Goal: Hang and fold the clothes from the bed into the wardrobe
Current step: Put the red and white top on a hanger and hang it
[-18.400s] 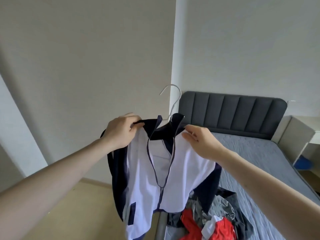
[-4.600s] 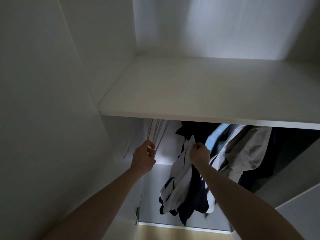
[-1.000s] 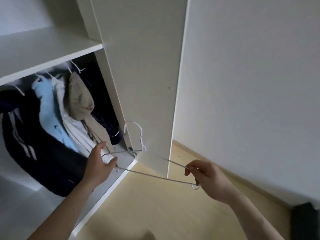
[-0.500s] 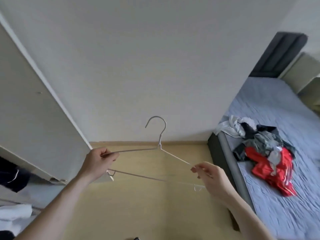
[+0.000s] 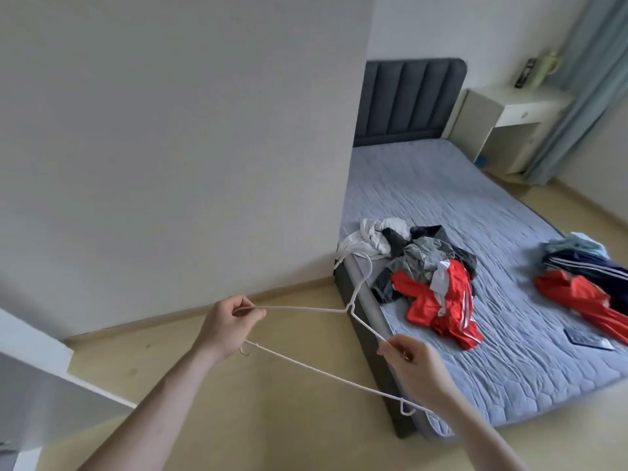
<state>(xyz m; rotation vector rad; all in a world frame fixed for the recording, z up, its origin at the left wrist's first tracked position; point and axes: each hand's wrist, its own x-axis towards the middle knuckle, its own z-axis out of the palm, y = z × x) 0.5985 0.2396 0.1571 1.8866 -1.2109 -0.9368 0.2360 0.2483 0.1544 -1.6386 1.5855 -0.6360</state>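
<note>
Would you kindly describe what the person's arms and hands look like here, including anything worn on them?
Both forearms are bare as far as the frame shows, with no sleeves in view. The left hand and the right hand carry no gloves, and no watch, bracelet or ring is visible. No markings show on either arm.

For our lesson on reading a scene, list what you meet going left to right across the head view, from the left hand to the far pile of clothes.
Left hand → thin white wire hanger → right hand → mixed red, grey and white clothes pile → smaller red, navy and pale blue clothes pile.
</note>
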